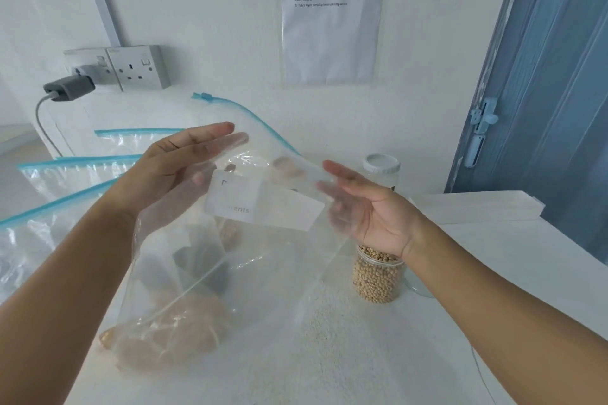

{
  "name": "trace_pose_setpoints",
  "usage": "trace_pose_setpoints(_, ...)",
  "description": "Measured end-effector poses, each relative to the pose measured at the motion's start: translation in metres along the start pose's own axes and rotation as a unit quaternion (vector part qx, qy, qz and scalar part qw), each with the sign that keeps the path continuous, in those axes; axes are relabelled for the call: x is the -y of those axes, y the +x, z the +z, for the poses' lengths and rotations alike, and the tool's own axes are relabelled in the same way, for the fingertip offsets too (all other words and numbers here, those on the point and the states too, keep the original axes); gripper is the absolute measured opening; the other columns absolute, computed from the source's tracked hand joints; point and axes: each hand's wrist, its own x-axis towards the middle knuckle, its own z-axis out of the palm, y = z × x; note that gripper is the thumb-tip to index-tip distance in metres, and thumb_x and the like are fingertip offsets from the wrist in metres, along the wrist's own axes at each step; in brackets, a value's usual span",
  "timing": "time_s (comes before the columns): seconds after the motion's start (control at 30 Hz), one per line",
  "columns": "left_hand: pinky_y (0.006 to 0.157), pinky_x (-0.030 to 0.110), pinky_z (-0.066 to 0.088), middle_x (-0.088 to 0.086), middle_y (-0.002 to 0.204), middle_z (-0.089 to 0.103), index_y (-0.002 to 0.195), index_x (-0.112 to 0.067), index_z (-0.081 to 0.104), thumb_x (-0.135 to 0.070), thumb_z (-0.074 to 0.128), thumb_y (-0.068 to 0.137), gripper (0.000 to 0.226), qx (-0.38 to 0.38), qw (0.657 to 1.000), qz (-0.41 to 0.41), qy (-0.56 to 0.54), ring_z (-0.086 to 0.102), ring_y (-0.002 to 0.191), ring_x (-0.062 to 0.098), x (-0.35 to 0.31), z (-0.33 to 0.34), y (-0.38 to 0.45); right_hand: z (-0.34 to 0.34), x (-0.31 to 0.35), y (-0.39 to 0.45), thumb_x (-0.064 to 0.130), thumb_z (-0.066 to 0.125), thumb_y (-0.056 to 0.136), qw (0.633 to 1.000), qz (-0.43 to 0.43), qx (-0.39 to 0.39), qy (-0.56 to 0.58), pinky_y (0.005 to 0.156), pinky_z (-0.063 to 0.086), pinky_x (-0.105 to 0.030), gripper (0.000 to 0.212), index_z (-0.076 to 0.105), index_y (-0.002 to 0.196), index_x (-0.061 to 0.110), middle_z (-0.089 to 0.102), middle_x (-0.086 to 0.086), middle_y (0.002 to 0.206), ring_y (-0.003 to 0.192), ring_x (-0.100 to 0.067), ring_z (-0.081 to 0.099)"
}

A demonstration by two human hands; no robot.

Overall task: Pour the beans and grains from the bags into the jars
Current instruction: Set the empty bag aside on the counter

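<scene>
The person's left hand [174, 168] and right hand [368, 207] are apart with fingers straight, pressing the upper part of the clear zip bag [230, 256] between them. Its pale contents sag near the table [493, 289]. Flat palms could let the slick plastic slip, spilling grains beside the open bean jar [378, 276]; the bag's mouth appears open, though blur obscures it.

This looks like a plain indoor utility or work corner in a home or small facility; which of the two cannot be told. At twelve o'clock a printed instruction sheet [332, 13] is stuck to the white wall [214, 10]. At ten o'clock sits a double wall socket [131, 67] with a charger [69, 87] plugged in. At two o'clock stands a blue door [552, 76] with a latch. A white counter [493, 273] fills six o'clock.
</scene>
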Motion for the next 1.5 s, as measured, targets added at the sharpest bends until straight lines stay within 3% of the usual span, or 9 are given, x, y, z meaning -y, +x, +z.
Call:
trace_pose_setpoints(0.07,0.088,0.026,0.06,0.014,0.129,0.073,0.098,-0.021,0.084,-0.01,0.061,0.084,0.029,0.009,1.0,-0.006,0.0,0.075,0.08,0.011,0.0,0.003,-0.001,0.002,0.003,0.002,0.006,0.06,0.091,0.999,-0.048,-0.001,0.012,0.084,0.06,-0.034,0.038,0.079,0.112,0.031,0.073,-0.001,0.127,0.105,-0.018,0.074)
trace_pose_setpoints(0.13,0.092,0.029,0.059,0.014,0.133,0.07,0.105,-0.021,0.084,-0.018,0.074,0.077,0.03,0.024,0.999,-0.02,0.007,0.072,0.107,0.019,0.002,0.003,0.001,0.001,0.007,0.003,0.0,0.056,0.091,0.996,-0.084,0.002,0.03,0.079,0.063,-0.034,0.047,0.078,0.116,0.032,0.067,-0.001,0.139,0.121,-0.024,0.069)
trace_pose_setpoints(0.3,0.111,0.037,0.035,0.002,0.137,0.07,0.127,-0.021,0.075,-0.018,0.081,0.08,0.047,-0.024,1.0,-0.017,0.006,0.03,0.115,0.032,0.013,0.025,0.015,-0.016,0.034,-0.004,-0.005,0.058,0.087,0.99,-0.131,-0.033,0.032,0.069,0.064,-0.028,0.048,0.073,0.124,0.022,0.07,-0.004,0.134,0.106,-0.028,0.076)
trace_pose_setpoints(0.47,0.062,0.011,0.049,-0.015,0.125,0.074,0.136,-0.015,0.068,-0.004,0.056,0.103,0.037,-0.079,0.996,-0.022,0.034,0.039,0.109,0.011,0.032,0.09,0.04,-0.066,0.078,-0.023,-0.009,0.05,0.1,0.987,-0.144,-0.076,-0.014,0.069,0.064,-0.025,0.044,0.066,0.129,0.019,0.066,-0.005,0.136,0.103,-0.025,0.076)
trace_pose_setpoints(0.6,0.069,0.009,0.055,-0.027,0.113,0.074,0.138,-0.027,0.066,-0.021,0.06,0.102,0.037,-0.063,0.991,-0.04,0.112,0.066,0.1,-0.011,0.053,0.149,0.074,-0.126,0.127,-0.053,-0.007,0.051,0.101,0.987,-0.128,-0.085,-0.049,0.063,0.063,-0.023,0.041,0.068,0.129,0.018,0.071,0.0,0.132,0.108,-0.024,0.075)
trace_pose_setpoints(0.97,0.068,0.032,0.065,0.013,0.132,0.068,0.124,-0.001,0.071,0.0,0.073,0.088,0.036,-0.098,0.961,-0.244,-0.081,0.074,0.096,0.022,0.151,0.318,0.134,-0.287,0.239,-0.131,0.001,0.059,0.097,0.973,-0.002,-0.185,-0.141,0.069,0.064,-0.026,0.035,0.066,0.131,0.006,0.075,-0.01,0.12,0.084,-0.016,0.078)
trace_pose_setpoints(1.13,0.051,0.018,0.056,0.001,0.074,0.074,0.122,-0.006,0.059,-0.001,0.05,0.103,0.022,-0.058,0.943,-0.297,-0.138,0.071,0.055,0.008,0.19,0.356,0.156,-0.328,0.275,-0.153,0.001,0.057,0.099,0.959,0.012,-0.24,-0.148,0.071,0.064,-0.025,0.033,0.067,0.13,0.006,0.075,-0.014,0.12,0.086,-0.016,0.078)
trace_pose_setpoints(1.37,0.093,0.045,0.06,0.001,0.12,0.068,0.114,-0.02,0.076,-0.005,0.069,0.096,0.024,-0.006,0.93,-0.367,-0.003,0.068,0.09,0.021,0.285,0.354,0.161,-0.38,0.235,-0.156,-0.007,0.063,0.097,0.904,0.103,-0.334,-0.246,0.051,0.06,-0.026,0.028,0.069,0.123,0.002,0.074,-0.014,0.111,0.071,-0.022,0.078)
trace_pose_setpoints(1.5,0.068,0.035,0.062,0.008,0.12,0.062,0.118,-0.012,0.072,0.015,0.057,0.093,0.04,-0.023,0.933,-0.36,0.008,0.065,0.077,0.025,0.321,0.351,0.155,-0.414,0.188,-0.149,-0.008,0.06,0.097,0.876,0.141,-0.372,-0.272,0.05,0.059,-0.03,0.03,0.071,0.122,0.005,0.075,-0.012,0.097,0.064,-0.019,0.075)
